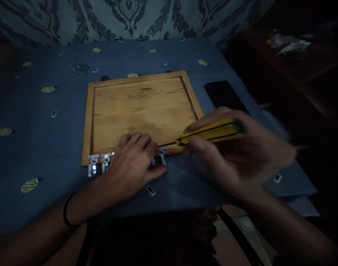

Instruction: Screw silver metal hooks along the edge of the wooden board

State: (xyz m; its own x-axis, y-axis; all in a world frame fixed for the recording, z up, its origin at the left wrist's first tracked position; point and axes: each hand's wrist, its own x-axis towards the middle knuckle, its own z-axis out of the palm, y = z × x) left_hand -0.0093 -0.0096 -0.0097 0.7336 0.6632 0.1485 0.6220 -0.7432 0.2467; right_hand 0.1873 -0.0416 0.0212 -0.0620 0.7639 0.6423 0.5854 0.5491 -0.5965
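A framed wooden board (141,107) lies flat, with several silver metal hooks along its near edge. Two of these, a left hook (92,162) and its neighbour (105,159), show uncovered. My left hand (132,162) rests on the near edge, fingers curled, with index finger and thumb around another metal hook (162,157); it hides the middle of the edge. In my right hand (235,155), somewhat blurred, is a screwdriver (210,133) with a yellow and black handle. Its shaft points left, the tip at that hook's upper plate, close to my left fingers.
A blue patterned cloth (60,140) covers the table. A black phone (225,95) lies right of the board, and a small clear plastic bag (80,68) behind it to the left. At the far right, crumpled plastic (292,44) sits on dark furniture. A patterned curtain hangs behind.
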